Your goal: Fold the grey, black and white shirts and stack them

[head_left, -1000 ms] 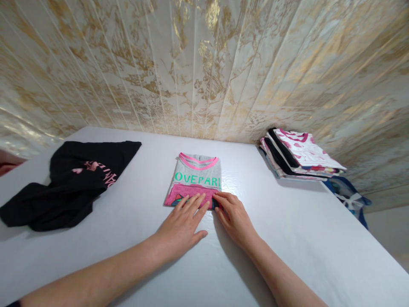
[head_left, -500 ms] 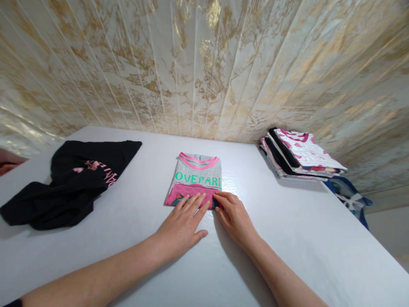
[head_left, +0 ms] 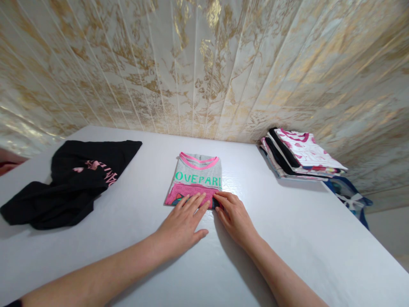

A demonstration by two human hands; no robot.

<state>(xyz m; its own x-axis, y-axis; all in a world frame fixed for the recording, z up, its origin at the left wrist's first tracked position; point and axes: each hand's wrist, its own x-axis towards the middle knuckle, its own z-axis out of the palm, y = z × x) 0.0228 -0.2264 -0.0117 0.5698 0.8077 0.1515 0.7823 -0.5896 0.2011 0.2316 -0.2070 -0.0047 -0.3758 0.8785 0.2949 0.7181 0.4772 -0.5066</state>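
Note:
A folded T-shirt (head_left: 197, 179) lies flat at the middle of the table, grey on top with a pink neckband, green letters and a pink printed panel. My left hand (head_left: 185, 224) rests open across its near edge, fingers spread over the print and thumb out to the side. At the near right corner, my right hand (head_left: 234, 217) has its thumb and curled fingers closed on the fabric. Parts of the print and the near edge are hidden under my fingers.
A crumpled black garment (head_left: 72, 183) with a pink print lies on the left of the white table (head_left: 153, 273). Folded clothes form a stack (head_left: 309, 149) at the back right. Beside it, a blue-edged bag (head_left: 349, 198) is partly below the table edge. Patterned curtains (head_left: 191, 72) hang behind.

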